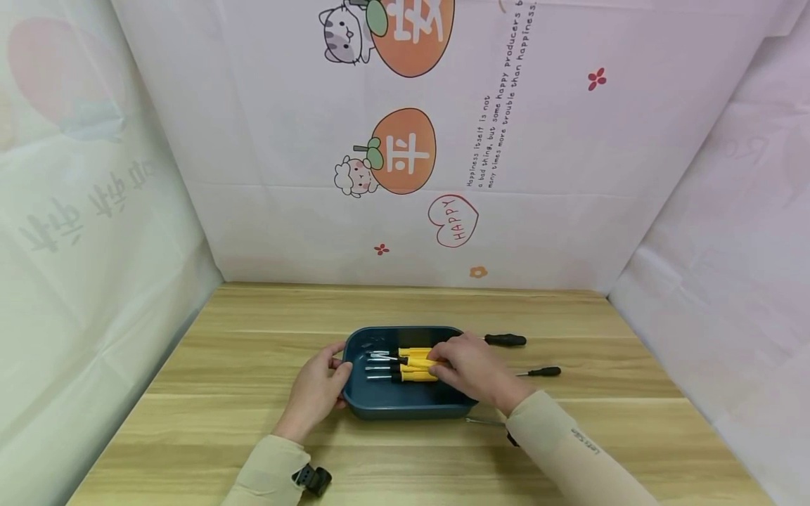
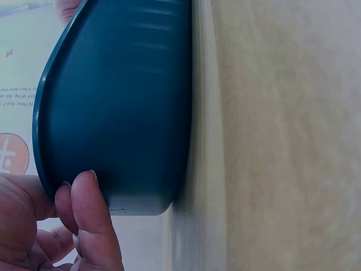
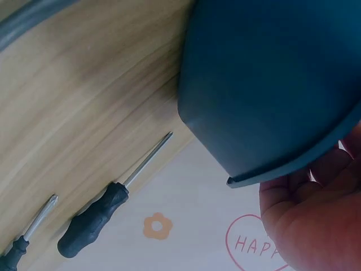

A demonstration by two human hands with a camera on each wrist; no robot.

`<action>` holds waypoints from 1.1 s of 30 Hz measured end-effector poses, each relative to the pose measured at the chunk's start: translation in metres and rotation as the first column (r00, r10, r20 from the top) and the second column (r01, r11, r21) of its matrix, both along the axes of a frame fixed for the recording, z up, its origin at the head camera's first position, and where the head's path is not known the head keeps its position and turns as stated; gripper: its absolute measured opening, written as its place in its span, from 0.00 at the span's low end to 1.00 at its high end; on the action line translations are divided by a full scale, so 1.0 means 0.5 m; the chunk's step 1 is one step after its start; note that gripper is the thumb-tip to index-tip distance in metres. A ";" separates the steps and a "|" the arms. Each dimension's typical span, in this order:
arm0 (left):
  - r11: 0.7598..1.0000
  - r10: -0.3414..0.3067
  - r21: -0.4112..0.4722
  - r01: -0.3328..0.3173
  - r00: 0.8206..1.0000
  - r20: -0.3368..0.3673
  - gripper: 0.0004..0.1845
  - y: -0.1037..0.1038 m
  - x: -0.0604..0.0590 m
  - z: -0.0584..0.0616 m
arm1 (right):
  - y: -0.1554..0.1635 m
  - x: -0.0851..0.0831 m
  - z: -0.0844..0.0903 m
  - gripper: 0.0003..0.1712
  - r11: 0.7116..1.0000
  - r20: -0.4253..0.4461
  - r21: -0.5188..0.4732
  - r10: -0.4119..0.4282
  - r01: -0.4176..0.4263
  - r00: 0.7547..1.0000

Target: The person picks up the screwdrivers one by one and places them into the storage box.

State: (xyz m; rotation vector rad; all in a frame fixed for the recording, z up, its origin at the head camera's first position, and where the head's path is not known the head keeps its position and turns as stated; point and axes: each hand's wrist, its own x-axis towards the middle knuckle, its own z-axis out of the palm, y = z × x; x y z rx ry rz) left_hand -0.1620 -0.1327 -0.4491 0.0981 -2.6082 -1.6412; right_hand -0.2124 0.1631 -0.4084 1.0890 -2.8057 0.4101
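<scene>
Overhead, her right hand grasps yellow-handled screwdrivers inside the blue tray, mid-table; left hand grips its rim. Only the right wrist view shows a black screwdriver's Phillips tip. Wooden table, printed backdrop.

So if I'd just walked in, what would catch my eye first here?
Probably the yellow-handled screwdrivers lying side by side in a dark blue tray in the middle of the wooden table. The right hand reaches into the tray onto their handles, while the left hand grips the tray's left rim. Two black-handled screwdrivers lie on the table just right of the tray.
</scene>
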 end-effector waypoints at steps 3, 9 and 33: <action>1.000 0.000 0.001 0.000 1.000 0.000 0.26 0.000 -0.001 0.000 | -0.003 0.000 -0.004 0.10 1.000 0.000 0.012 -0.005 0.005 1.000; 1.000 0.002 0.003 -0.002 1.000 0.002 0.26 0.000 -0.002 -0.002 | -0.008 0.000 -0.010 0.10 0.999 -0.031 0.032 0.007 -0.006 0.999; 1.000 0.001 0.000 -0.001 1.000 -0.002 0.26 0.001 -0.002 -0.004 | -0.020 0.001 -0.026 0.10 0.991 0.013 0.134 0.020 -0.021 1.000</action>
